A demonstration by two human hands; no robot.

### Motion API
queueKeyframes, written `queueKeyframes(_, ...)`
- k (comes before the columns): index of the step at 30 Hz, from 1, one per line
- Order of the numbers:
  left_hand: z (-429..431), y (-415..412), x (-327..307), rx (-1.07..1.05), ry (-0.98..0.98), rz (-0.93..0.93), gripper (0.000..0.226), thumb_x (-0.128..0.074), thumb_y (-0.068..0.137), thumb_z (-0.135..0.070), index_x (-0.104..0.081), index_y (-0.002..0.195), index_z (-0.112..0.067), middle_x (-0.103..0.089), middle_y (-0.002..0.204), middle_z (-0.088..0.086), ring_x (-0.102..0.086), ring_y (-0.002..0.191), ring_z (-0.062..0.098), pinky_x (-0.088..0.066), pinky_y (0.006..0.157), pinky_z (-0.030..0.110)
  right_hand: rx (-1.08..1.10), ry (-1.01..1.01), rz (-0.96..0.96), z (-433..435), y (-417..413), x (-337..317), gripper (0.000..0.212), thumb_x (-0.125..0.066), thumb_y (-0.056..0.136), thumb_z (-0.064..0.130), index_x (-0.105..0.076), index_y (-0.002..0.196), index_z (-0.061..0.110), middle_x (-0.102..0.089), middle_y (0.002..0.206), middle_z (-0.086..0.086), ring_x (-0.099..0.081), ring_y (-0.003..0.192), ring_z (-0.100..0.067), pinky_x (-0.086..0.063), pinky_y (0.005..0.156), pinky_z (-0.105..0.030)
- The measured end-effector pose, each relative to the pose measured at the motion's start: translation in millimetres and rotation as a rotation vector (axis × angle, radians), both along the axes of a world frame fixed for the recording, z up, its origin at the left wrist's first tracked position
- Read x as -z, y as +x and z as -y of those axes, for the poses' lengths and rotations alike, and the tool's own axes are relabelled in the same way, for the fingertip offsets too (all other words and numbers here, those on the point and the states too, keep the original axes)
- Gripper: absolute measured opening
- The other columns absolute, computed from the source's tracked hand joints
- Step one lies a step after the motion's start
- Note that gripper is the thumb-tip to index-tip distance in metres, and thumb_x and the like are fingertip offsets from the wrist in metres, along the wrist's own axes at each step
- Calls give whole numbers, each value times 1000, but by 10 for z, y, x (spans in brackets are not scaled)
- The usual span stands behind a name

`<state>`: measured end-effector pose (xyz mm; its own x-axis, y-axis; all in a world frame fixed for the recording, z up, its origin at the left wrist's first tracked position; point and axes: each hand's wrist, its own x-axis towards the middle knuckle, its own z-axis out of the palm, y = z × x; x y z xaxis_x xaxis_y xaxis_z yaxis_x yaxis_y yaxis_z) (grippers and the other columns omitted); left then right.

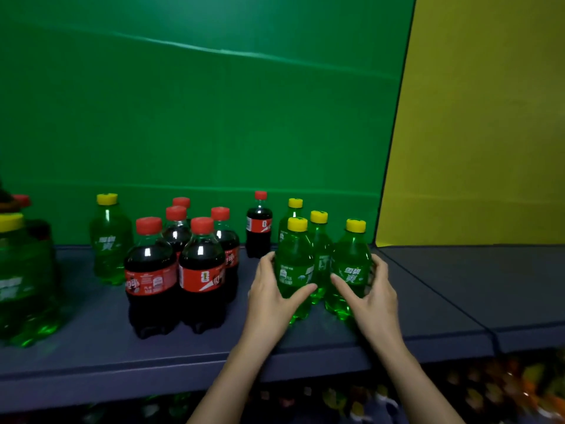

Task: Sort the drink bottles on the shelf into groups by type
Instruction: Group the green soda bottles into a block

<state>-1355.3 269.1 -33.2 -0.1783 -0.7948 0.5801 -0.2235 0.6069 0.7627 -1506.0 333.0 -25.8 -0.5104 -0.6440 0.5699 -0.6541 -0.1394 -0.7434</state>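
Several green soda bottles with yellow caps stand bunched at the right of the dark shelf. My left hand grips the front left green bottle. My right hand grips the front right green bottle. Two more green bottles stand just behind them. Several dark cola bottles with red caps cluster at the shelf's middle, and a single cola bottle stands behind, next to the green group. One lone green bottle stands further left.
At the far left edge a large green bottle stands close to the camera, with a red-capped bottle behind it. Green and yellow panels back the shelf. Bare shelf surface lies to the right. Blurred bottles show on the shelf below.
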Motion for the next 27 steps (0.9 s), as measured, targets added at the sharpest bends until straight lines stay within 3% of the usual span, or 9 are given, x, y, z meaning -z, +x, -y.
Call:
queueKeyframes(7, 164, -209, -53, -10, 31, 91, 79, -72, 75, -35, -29, 136, -9, -42, 139, 7, -41, 128, 20, -35, 106, 41, -103, 40, -16, 262, -100, 23, 75, -69, 78, 36, -27, 136, 14, -50, 135, -5, -50, 122, -23, -42, 97, -38)
queueKeyframes(13, 207, -264, -43, -25, 55, 93, 78, -71, 78, -33, -27, 137, -9, -39, 141, 6, -38, 130, 19, -33, 108, 37, -166, 69, 21, 351, -144, 50, 74, -67, 81, 30, -26, 139, 11, -48, 137, -9, -47, 125, -26, -38, 95, -33)
queueKeyframes(17, 110, -182, -48, -64, 53, 106, 74, -67, 81, -34, -28, 140, -10, -40, 142, 4, -39, 130, 18, -32, 108, 30, -120, 56, 5, 284, -145, 63, 78, -69, 79, 29, -27, 142, 9, -40, 142, -12, -38, 130, -27, -32, 102, -33)
queueKeyframes(20, -90, 38, -43, -66, 26, 94, 68, -64, 84, -35, -30, 139, -13, -41, 138, -1, -40, 128, 12, -32, 107, 25, -9, -85, -23, 111, -68, 36, 72, -70, 79, 20, -32, 138, 4, -35, 140, -17, -33, 132, -31, -26, 107, -37)
queueKeyframes(22, -224, 258, -40, -75, -29, 92, 55, -62, 83, -41, -43, 129, -17, -49, 128, -6, -46, 121, 6, -38, 103, 26, 1, -229, -61, -7, 25, 12, 58, -70, 80, 17, -42, 130, 5, -40, 132, -16, -38, 125, -29, -29, 105, -33)
queueKeyframes(24, -357, 522, -57, -103, -81, 47, 39, -58, 78, -46, -56, 109, -23, -61, 108, -13, -56, 101, 0, -47, 90, 23, -54, -314, -77, -88, 155, -25, 43, -68, 80, 16, -50, 119, 13, -46, 122, -8, -46, 114, -23, -34, 97, -17)
queueKeyframes(27, -542, 947, -115, -189, -104, -41, 16, -61, 77, -34, -65, 86, -22, -68, 80, -11, -63, 75, 7, -49, 68, 17, -229, -316, -32, -131, 438, -75, 31, -67, 80, 7, -55, 103, 26, -55, 103, 7, -58, 90, -14, -40, 77, -2)
